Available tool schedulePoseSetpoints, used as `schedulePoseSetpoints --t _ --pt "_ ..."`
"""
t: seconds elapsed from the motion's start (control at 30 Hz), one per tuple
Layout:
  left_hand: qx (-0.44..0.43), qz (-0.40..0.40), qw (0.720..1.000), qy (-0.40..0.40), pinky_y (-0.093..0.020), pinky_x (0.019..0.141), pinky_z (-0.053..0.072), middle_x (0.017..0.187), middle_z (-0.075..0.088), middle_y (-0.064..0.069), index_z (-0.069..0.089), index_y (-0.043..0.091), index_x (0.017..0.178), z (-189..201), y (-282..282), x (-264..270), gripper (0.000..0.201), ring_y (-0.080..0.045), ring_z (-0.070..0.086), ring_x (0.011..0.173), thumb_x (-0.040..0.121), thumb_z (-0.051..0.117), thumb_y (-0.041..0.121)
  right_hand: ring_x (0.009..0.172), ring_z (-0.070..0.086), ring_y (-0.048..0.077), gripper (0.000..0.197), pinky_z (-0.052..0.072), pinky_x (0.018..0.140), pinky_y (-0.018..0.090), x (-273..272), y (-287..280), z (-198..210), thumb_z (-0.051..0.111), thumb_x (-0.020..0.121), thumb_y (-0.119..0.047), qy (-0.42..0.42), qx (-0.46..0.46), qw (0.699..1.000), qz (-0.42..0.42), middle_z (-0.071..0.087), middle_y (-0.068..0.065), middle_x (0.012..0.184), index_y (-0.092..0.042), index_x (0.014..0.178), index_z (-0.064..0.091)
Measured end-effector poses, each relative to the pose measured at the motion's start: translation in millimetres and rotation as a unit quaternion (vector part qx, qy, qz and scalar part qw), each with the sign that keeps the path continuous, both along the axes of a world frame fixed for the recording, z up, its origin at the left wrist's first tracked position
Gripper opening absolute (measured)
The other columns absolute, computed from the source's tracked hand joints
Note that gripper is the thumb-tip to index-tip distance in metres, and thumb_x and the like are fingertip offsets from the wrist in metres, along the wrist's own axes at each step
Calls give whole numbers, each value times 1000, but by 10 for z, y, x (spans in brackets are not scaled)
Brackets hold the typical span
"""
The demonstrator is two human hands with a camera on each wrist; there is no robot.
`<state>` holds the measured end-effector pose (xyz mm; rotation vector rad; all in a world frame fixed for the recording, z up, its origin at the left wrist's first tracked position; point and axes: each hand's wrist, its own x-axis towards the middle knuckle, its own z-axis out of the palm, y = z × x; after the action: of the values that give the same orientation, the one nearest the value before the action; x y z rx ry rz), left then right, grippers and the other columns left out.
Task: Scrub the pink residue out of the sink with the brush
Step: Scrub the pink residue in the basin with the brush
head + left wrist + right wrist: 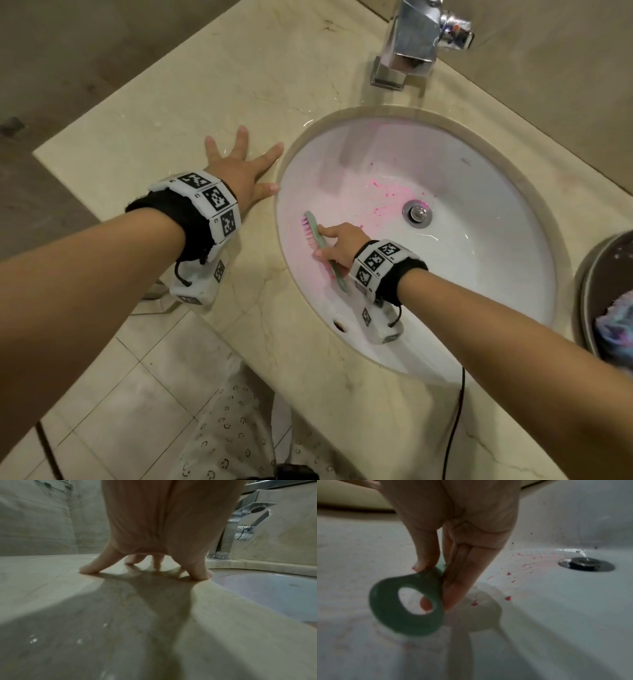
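The brush (321, 247) handle was partly covered by the right hand (337, 245) and its wristband; in the right wrist view only the blurred green loop end showed, bristles hidden. The faucet (416, 41) top and a dark round container (589, 284) at the right were cut off by the frame edges. The left hand (164, 524) palm hid its middle fingers in the left wrist view, and the near counter (120, 628) was blurred.
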<state>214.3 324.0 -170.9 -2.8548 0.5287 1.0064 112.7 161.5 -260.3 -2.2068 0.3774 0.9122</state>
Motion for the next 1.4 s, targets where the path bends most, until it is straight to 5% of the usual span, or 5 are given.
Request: schedulePoseSetpoints --t 0.27,0.47,0.63,1.23,1.4 --pt "46 -74 996 -14 -60 110 8 152 -27 -11 -17 46 142 -7 60 80 69 -55 -13 135 95 33 49 46 57 15 62 54 55 27 135 158 37 66 86 -17 11 174 971 -162 66 8 70 -22 141 39" --pt "39 -134 990 -12 -49 97 42 150 19 -15 -9 43 145 119 91 325 96 -41 45 121 77 55 65 85 54 16 65 49 95 40 280 175 -75 69 83 -25 -4 42 987 -155 61 13 125 -19 141 40" --pt "12 -145 984 -100 -49 107 27 130 51 -12 -3 36 146 125 35 434 109 -31 34 131 67 66 65 69 61 26 61 56 82 43 420 254 35 71 81 -20 -27 138 955 -260 70 5 91 -23 137 46" --pt "26 -310 950 12 -69 104 15 152 -29 6 -18 46 142 -44 -405 1213 136 -36 -18 141 50 80 60 56 62 29 62 49 49 25 621 276 -127 62 88 -17 -69 211 896 -385 66 13 69 -26 143 35" --pt "19 -309 951 26 -69 105 12 151 -31 7 -20 49 140 -75 -404 1245 135 -36 -21 140 49 80 61 66 60 23 59 56 78 39 716 196 -179 64 86 -16 -45 143 911 -385 61 5 88 -18 140 41"
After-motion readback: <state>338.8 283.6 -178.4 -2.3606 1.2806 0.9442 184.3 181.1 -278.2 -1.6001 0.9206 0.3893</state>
